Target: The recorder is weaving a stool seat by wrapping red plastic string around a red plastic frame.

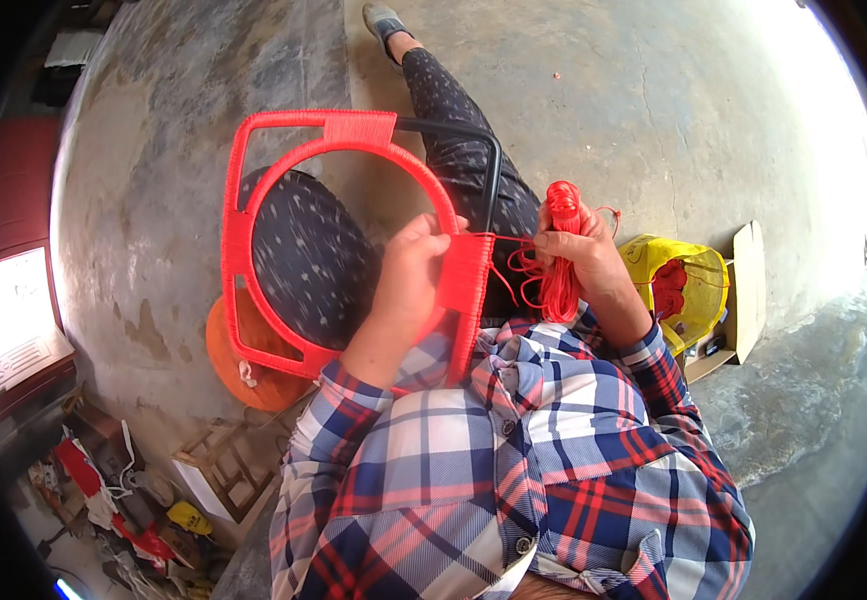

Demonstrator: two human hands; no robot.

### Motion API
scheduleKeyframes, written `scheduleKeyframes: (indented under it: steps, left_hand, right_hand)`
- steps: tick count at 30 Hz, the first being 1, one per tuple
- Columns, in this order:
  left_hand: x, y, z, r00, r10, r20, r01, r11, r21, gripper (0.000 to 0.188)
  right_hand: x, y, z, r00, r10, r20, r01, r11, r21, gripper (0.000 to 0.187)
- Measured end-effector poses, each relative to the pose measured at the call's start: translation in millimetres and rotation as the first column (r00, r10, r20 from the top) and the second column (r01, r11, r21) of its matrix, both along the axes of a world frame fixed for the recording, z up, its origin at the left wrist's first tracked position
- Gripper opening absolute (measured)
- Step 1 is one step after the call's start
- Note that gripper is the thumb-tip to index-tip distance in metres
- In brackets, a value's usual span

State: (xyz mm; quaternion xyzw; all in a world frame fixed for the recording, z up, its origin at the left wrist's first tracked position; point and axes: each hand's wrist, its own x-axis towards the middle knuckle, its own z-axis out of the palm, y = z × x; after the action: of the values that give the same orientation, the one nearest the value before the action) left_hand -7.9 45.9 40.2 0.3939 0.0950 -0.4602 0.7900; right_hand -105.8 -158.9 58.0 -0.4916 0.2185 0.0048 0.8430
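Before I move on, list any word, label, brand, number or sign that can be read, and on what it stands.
None can be read.
Yellow bag: any marks are too small and blurred.
Yellow item at lower left: likewise too small.
Red-wrapped frame and red cord: no lettering shows.

The rectangular frame (237, 243) with an inner ring is red-wrapped, one corner bare black; beside it, the red cord bundle (560, 292) hangs in loose loops.
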Motion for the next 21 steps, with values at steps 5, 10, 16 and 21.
scheduleKeyframes:
  steps: [5,10,16,21]
  left_hand:
    - [-8,-5,4,0.977,-0.102,0.187,0.071,0.983,0.168,0.027]
    - [-5,-5,4,0.948,-0.12,0.296,0.057,0.975,0.213,0.03]
    - [-1,3,7,0.999,-0.042,-0.022,0.041,0.997,-0.07,0.021]
    - [-1,9,-14,0.997,0.012,-0.07,-0.007,0.997,0.071,0.017]
  right_hand:
    - [0,7,6,1.0,0.012,-0.012,-0.011,0.998,0.056,0.017]
    - [-2,29,28,0.997,0.077,0.011,-0.077,0.997,0.001,0.018]
    - [-12,6,10,0.999,0.012,-0.034,-0.009,0.996,0.084,0.016]
    - [-9,10,6,0.997,0.056,-0.047,-0.051,0.994,0.098,0.017]
